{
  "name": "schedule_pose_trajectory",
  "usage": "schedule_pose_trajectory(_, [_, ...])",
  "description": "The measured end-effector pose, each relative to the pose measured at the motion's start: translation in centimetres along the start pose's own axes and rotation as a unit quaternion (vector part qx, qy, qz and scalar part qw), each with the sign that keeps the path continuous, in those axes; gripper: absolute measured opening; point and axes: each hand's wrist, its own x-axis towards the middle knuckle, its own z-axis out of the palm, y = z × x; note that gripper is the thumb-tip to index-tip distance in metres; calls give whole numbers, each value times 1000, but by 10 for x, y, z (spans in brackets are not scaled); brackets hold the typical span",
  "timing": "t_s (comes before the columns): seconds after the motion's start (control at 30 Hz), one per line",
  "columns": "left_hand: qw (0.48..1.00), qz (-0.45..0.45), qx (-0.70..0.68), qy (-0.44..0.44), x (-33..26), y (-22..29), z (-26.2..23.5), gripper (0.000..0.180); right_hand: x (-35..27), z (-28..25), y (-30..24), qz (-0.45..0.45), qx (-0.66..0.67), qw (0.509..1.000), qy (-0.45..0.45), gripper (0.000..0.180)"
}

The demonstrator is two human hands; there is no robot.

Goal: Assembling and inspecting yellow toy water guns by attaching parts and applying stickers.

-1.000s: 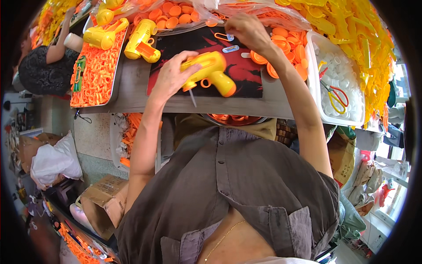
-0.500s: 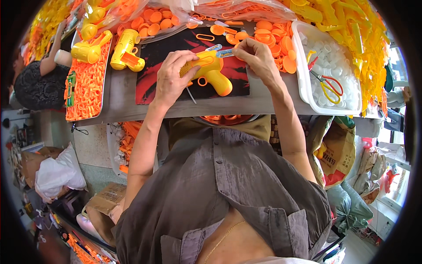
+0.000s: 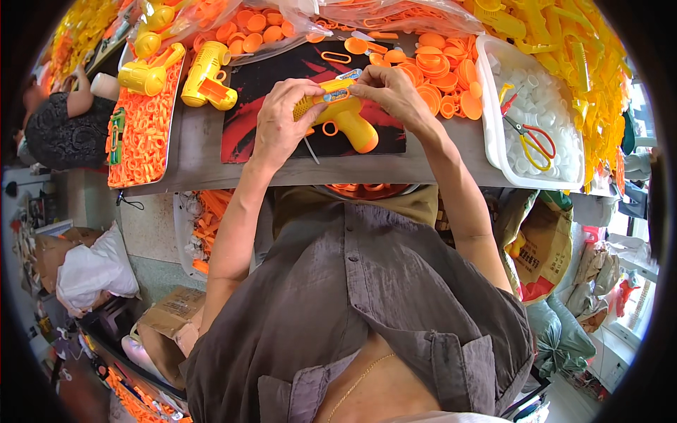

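My left hand is closed round the rear of a yellow toy gun, which has an orange trigger ring and an orange-tipped handle. My right hand pinches the right end of a small blue-and-orange sticker. That sticker lies along the gun's upper side, with my left thumb close to its other end; whether it is stuck down all along I cannot tell. Another blue label shows just behind. Under the gun is a black-and-red mat. A thin pale strip sticks out below my left fingers.
Another yellow toy gun lies left of the mat, near a tray of small orange parts. Orange discs are heaped behind my right hand. On the right, scissors rest in a white bin. A person sits far left.
My right hand has moved left and brought the sticker from beyond the gun's front onto its upper side. My left hand keeps its grip, and the whole view has shifted slightly.
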Motion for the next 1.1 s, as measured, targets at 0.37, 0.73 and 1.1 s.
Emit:
schedule_pose_trajectory(0.37, [999,-29,25,0,-4,-2,2,25,2,-3,-7,-92,-115,989,1,21])
schedule_pose_trajectory(0.73, [1000,-28,5,-5,-4,-3,2,26,-6,9,-4,-365,-289,885,-7,30])
schedule_pose_trajectory(1.1, [999,-23,25,-1,-2,-2,3,25,31,-8,3,45,10,979,-198,44])
